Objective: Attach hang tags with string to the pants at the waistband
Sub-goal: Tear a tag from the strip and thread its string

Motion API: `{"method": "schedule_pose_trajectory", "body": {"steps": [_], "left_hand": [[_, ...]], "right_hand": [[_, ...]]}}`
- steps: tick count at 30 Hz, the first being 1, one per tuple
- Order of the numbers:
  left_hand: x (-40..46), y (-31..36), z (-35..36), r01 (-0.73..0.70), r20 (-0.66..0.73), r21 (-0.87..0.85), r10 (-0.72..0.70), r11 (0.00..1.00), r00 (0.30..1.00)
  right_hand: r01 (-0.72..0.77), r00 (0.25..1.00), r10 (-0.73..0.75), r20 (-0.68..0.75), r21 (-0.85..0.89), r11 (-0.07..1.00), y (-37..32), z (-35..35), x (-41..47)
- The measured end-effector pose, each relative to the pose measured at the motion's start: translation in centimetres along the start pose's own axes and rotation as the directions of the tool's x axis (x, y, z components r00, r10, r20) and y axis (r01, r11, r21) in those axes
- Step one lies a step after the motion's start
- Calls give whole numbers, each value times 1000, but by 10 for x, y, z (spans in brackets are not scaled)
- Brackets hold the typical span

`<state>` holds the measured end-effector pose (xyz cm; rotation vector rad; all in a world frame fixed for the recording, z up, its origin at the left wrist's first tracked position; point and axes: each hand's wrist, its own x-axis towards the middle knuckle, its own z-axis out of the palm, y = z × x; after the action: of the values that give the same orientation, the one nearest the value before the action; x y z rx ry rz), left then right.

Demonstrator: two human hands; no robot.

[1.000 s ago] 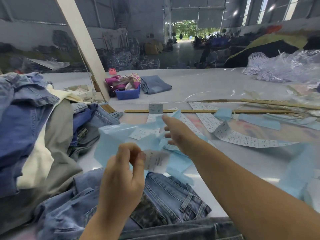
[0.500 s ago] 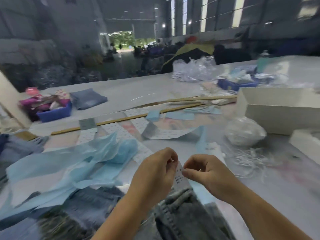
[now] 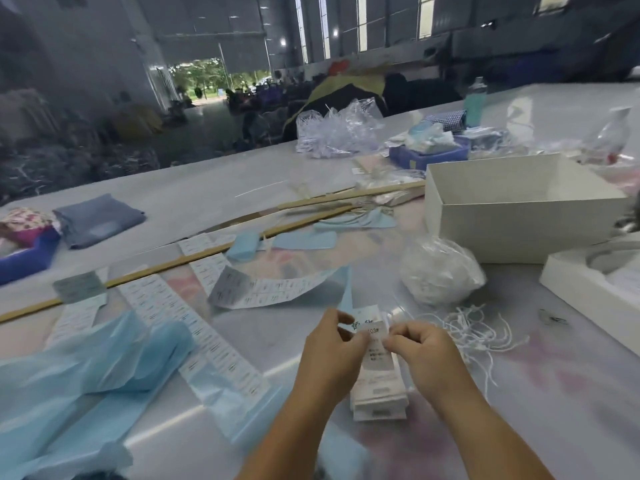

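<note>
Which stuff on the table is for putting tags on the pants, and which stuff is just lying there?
For the job:
- small tag pinched by left hand and right hand
- stack of hang tags
- loose white strings

Just lying about:
- white box
- blue paper sheets
- wooden sticks
- teal bottle

Open surface point(image 3: 467, 427) right of the tag stack point(image 3: 379, 396), bounded by loose white strings point(image 3: 481, 332). Farther right, blocked by a white box point(image 3: 512, 223) and a white tray point(image 3: 588, 289). Ahead, obstructed by a plastic bag point(image 3: 440, 275). Left side covered by blue paper point(image 3: 86, 372) and label strips point(image 3: 194, 337).
</note>
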<state>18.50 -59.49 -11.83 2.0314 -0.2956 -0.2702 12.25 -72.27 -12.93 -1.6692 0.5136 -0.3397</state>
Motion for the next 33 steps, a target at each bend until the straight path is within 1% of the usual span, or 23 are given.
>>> {"method": "schedule_pose_trajectory", "body": {"steps": [3, 7, 12, 16, 24, 29, 33], "left_hand": [[16, -18, 12, 32, -53, -97, -37, 995, 998], [25, -39, 23, 46, -133, -149, -67, 988, 989], [25, -50, 27, 53, -113, -180, -74, 982, 991], [24, -54, 28, 71, -99, -176, -89, 982, 991], [24, -57, 27, 63, -67, -153, -73, 986, 995], [23, -59, 29, 54, -80, -120, -64, 991, 995], [23, -61, 30, 16, -103, -59, -23, 998, 994]], "right_hand": [[-20, 999, 22, -49, 33, 999, 16, 6, 25], [-4, 999, 5, -49, 13, 1000, 32, 11, 45], [38, 998, -43, -54, -84, 996, 43, 12, 44], [58, 996, -67, -52, -158, 986, 44, 10, 42], [82, 992, -103, -68, -257, 963, 43, 18, 41], [120, 987, -150, -61, -345, 931, 51, 19, 42], [141, 977, -194, -85, -427, 893, 52, 21, 42]]}}
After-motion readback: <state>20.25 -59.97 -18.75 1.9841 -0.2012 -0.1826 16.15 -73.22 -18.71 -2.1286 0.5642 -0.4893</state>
